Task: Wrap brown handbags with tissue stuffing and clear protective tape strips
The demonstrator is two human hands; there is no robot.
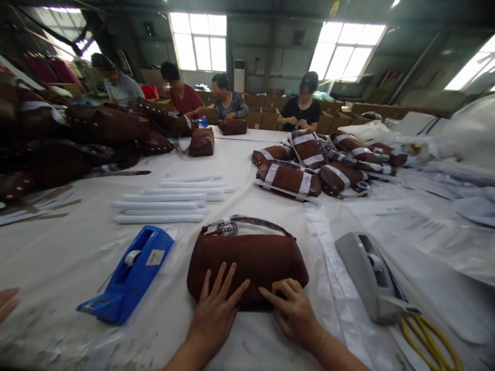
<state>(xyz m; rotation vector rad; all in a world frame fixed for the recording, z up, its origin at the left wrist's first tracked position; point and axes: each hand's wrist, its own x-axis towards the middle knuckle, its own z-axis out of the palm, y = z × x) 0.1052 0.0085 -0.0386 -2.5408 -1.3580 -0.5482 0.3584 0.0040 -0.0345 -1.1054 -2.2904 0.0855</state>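
Note:
A brown leather handbag point(247, 257) lies on the white-covered table in front of me. Its handle point(263, 222), in a see-through wrapping, arches along the far side. My left hand point(216, 309) rests flat on the near left part of the bag, fingers spread. On the near right part, my right hand point(296, 309) touches the leather with its index finger stretched out and the other fingers bent; I see nothing held in it. Left of the bag is a blue tape dispenser point(129, 278); a grey tape dispenser point(373, 278) stands to the right.
White rolled tubes point(166, 204) lie beyond the blue dispenser. Brown bags point(108, 123) are heaped at the left; several with white bands point(290, 178) lie farther right. Yellow loops point(429, 340) sit near the grey dispenser. Another person's fingers point(7, 304) show at left; several people work opposite.

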